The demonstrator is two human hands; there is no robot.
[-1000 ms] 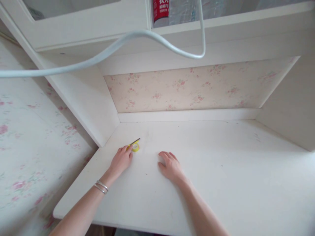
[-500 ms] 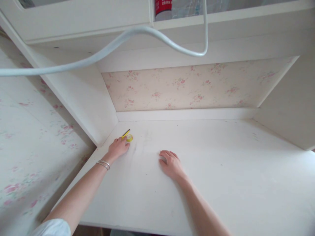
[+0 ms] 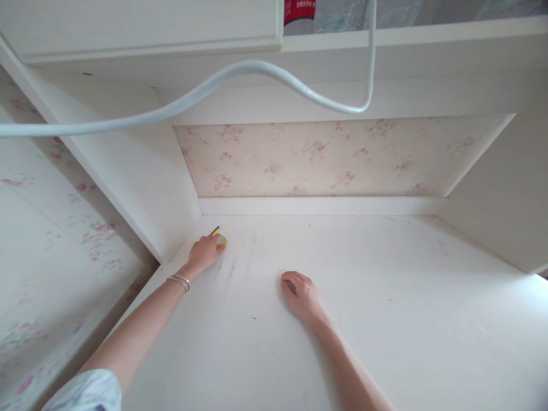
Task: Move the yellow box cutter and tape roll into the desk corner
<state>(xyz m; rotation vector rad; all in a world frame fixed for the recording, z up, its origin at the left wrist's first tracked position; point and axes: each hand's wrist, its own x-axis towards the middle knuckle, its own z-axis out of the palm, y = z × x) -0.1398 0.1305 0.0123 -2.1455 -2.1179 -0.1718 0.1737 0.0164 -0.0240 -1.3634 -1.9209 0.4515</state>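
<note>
My left hand (image 3: 207,252) is at the far left of the white desktop, closed around a small roll of yellowish tape (image 3: 221,242), its thumb against the roll's near side. A slim yellow and black pencil or pen (image 3: 215,230) pokes out beyond its fingers; most of it is covered by the hand. Nearer the middle, my right hand (image 3: 303,294) rests on the desktop with its fingers curled in. A dark patch shows inside those curled fingers, too small and shaded to name.
The white desktop (image 3: 363,331) carries faint grey smudges and small specks. A white cable (image 3: 257,67) hangs across the view in front of the upper cabinet (image 3: 149,28). A red-labelled bottle (image 3: 299,17) stands on its shelf. White side panels bound the desk left and right.
My left hand has closed further over the tape and pencil, covering more of both. The right hand's fingers have curled, and a dark patch now shows within. The view has shifted slightly.
</note>
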